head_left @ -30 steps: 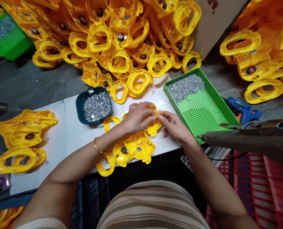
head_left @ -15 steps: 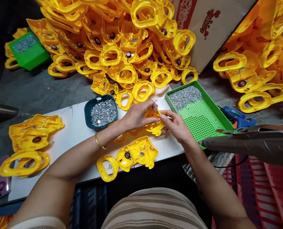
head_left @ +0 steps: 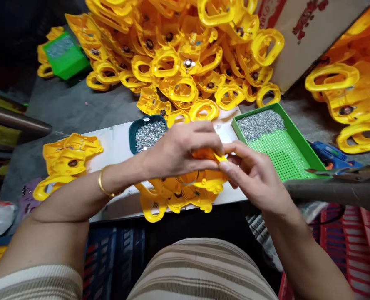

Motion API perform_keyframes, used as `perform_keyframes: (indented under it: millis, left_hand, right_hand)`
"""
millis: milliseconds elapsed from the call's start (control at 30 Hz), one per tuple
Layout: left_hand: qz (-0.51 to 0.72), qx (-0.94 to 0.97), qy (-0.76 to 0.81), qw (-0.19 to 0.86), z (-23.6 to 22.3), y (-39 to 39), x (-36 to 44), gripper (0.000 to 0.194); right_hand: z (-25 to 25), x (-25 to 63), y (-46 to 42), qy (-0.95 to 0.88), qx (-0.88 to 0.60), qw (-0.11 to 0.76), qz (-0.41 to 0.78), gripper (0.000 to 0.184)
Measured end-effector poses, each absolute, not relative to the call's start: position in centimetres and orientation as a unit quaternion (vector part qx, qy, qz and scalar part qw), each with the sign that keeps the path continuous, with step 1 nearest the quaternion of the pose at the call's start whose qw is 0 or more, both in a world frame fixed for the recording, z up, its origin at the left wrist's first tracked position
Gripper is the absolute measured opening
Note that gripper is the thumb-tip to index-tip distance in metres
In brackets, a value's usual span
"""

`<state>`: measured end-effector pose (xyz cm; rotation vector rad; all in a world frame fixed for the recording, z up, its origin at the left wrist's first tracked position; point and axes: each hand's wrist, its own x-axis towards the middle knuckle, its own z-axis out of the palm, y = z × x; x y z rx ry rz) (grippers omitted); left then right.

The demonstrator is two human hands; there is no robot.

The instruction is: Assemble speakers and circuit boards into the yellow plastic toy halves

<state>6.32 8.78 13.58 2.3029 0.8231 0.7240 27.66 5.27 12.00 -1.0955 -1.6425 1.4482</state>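
Note:
Above the white board, both hands grip one yellow plastic shell (head_left: 211, 182). My left hand (head_left: 185, 148) curls over its upper edge and hides much of it. The thumb and fingers of my right hand (head_left: 250, 171) pinch its right edge. A thin wire loops out below my left hand. Beneath the held shell lies another yellow shell (head_left: 177, 205) with a ring-shaped handle, partly covered. Just behind my left hand stands a dark teal tray (head_left: 132, 139) of small silver screws. Right of my right hand is a green perforated tray (head_left: 301, 139), with screws heaped at its far end.
A large pile of yellow shells (head_left: 178, 89) with speakers and wires rises behind the white board (head_left: 117, 139). More shells (head_left: 74, 156) lie at the left. A green bin (head_left: 68, 62), a blue tool (head_left: 331, 155), a grey bar (head_left: 337, 189) and a cardboard box (head_left: 300, 54) stand around.
The view has shifted, so the scene sits further right. The held shell has come nearer to me, over the lower shell. My left hand has turned and folded over its top.

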Motion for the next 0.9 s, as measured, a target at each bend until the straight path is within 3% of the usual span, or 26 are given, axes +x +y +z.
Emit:
perform_keyframes:
  millis: [67,167,300,467,533,700,900]
  left_hand:
    - [0.273,0.848,0.307,0.335,11.7,6.8,6.4,0.024]
    - [0.279,0.824,0.330,0.366,8.7,5.1,7.2,0.025]
    - [0.211,0.829,0.395,0.333,8.2,4.6,7.3,0.033]
    - [0.149,0.823,0.465,0.290,9.4,1.4,3.2,0.086]
    - [0.110,0.794,0.521,0.294,8.1,-0.5,1.2,0.095]
    - [0.055,0.712,0.566,0.411,4.9,-2.5,-0.2,0.075]
    - [0.081,0.552,0.552,0.619,7.4,-2.4,-1.9,0.064]
  right_hand:
    - [11.3,27.9,3.8,-0.618,-0.434,0.307,0.580,0.026]
    - [9.2,28.1,2.6,-0.584,-0.433,0.245,0.641,0.037]
    - [6.6,28.3,2.5,-0.568,-0.440,0.145,0.680,0.056]
    - [5.5,29.4,2.9,-0.579,-0.504,0.142,0.625,0.065]
    - [5.6,29.4,3.0,-0.579,-0.525,0.159,0.603,0.064]
    - [6.3,27.7,2.7,-0.547,-0.550,0.179,0.605,0.067]
    - [5.8,28.5,3.2,-0.498,-0.552,0.219,0.632,0.065]
